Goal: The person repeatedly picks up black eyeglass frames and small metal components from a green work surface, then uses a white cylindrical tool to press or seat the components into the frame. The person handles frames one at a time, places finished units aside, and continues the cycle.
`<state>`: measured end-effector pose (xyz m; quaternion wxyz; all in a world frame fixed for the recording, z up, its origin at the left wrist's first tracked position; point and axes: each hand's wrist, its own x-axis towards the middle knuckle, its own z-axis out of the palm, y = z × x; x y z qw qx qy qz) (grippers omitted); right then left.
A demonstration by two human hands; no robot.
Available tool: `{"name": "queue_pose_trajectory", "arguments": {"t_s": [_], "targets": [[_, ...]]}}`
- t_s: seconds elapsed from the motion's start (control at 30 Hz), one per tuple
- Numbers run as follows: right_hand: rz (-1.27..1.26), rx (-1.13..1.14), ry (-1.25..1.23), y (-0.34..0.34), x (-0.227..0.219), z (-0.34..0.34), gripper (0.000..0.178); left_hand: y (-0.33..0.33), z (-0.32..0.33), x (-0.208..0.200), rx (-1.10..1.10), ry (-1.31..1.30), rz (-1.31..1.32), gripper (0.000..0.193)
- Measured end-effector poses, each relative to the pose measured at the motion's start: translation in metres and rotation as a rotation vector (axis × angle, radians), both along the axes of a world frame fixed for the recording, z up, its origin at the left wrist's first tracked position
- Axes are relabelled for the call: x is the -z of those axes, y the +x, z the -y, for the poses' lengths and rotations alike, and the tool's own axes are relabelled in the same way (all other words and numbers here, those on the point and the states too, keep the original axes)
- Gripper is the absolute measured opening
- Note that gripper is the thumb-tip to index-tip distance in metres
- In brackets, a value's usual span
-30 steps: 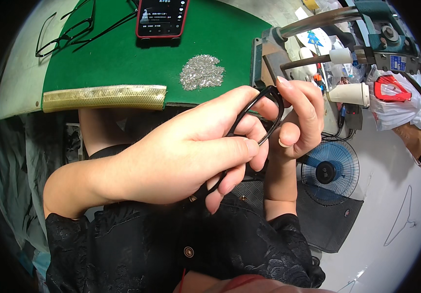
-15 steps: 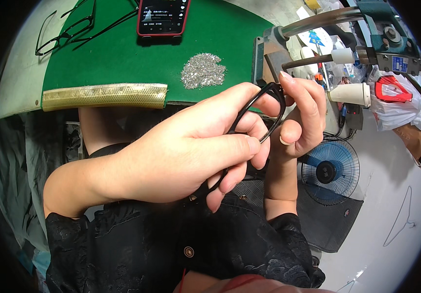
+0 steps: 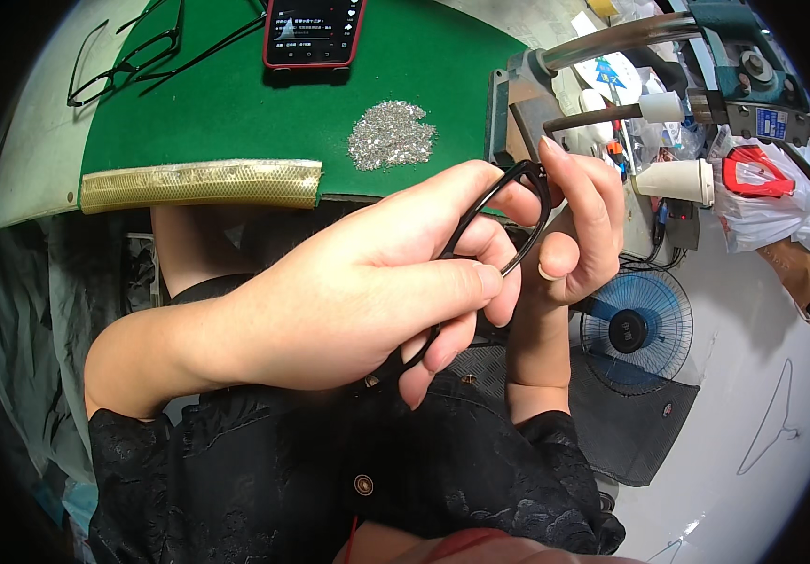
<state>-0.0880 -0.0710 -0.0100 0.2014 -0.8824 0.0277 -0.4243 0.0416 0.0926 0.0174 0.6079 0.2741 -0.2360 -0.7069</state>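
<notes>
My left hand (image 3: 358, 282) grips a black glasses frame (image 3: 469, 224), its thumb and curled fingers wrapped about the lower part. One rim stands up beyond the thumb, while much of the other half is hidden by the hand. At the frame's upper corner my right hand (image 3: 588, 221) has its index fingertip raised against the end piece, its other fingers bent. Its thumb is curled below, beside the rim. Whether a small part sits between those right fingers cannot be made out. Just beyond the fingertips is the tip of a thin dark rod (image 3: 593, 118) on a bench machine (image 3: 753, 66).
A heap of tiny silver pieces (image 3: 391, 136) lies on the green mat (image 3: 226, 122). Behind it are a phone (image 3: 311, 38) and more black glasses (image 3: 123, 68). A gold mesh strip (image 3: 203, 185) lines the front edge. A blue fan (image 3: 629, 331) stands low at right.
Both hands and the glasses frame stay almost in place, with only a very slight shift of the right hand. The picture on the phone screen differs a little.
</notes>
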Motion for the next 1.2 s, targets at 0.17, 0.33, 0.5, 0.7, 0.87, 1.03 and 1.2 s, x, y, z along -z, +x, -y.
{"name": "queue_pose_trajectory", "arguments": {"t_s": [0.17,0.33,0.5,0.7,0.87,1.03,1.2], "targets": [[0.036,-0.029,0.000,0.000,-0.005,0.006,0.081,0.000,0.001,-0.001,0.005,0.001,-0.002,0.042],[0.065,-0.119,-0.131,0.003,-0.012,0.018,0.078,-0.002,0.001,-0.002,0.007,-0.005,-0.020,0.041],[0.050,-0.147,-0.167,0.007,-0.012,0.022,0.078,-0.001,0.001,0.000,0.001,-0.005,-0.002,0.041],[0.012,-0.123,-0.160,0.008,-0.014,0.018,0.078,0.000,0.001,0.001,-0.003,-0.006,-0.001,0.042],[-0.030,-0.130,-0.138,0.011,-0.016,0.017,0.079,-0.001,0.001,-0.001,0.005,-0.005,-0.012,0.042],[-0.065,-0.166,-0.024,0.011,-0.016,0.019,0.080,0.000,0.001,0.000,0.004,-0.005,0.001,0.043],[-0.066,-0.120,0.162,0.012,-0.016,0.018,0.063,0.002,0.002,-0.001,-0.024,0.003,0.004,0.043]]}}
